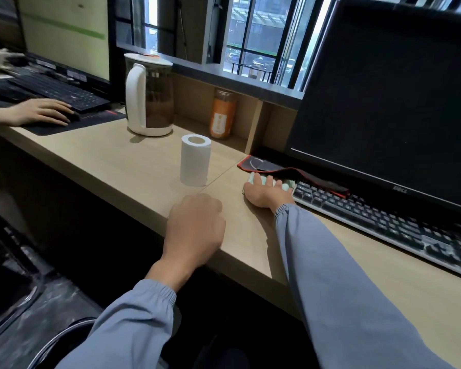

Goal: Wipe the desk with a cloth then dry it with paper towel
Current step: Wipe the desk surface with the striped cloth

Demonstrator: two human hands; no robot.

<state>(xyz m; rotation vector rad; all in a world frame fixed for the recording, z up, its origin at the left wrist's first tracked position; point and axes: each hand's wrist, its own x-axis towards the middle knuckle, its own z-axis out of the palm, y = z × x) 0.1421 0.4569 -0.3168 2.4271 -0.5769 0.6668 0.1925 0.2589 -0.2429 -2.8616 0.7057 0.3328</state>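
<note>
My right hand (266,191) lies flat, fingers spread, pressing a pale green cloth (286,185) onto the wooden desk (144,166), wedged between the keyboard (383,217) and the red-edged mouse pad (277,167). My left hand (197,225) rests near the desk's front edge, loosely curled and holding nothing. The paper towel roll (195,159) stands upright, just left of the cloth and untouched, so I judge I'm in the wiping stage. To do this well I'd keep the palm flat, sweep in overlapping strokes toward the open wood on the left, and steer clear of the roll and the kettle (149,95). Drying comes after.
</note>
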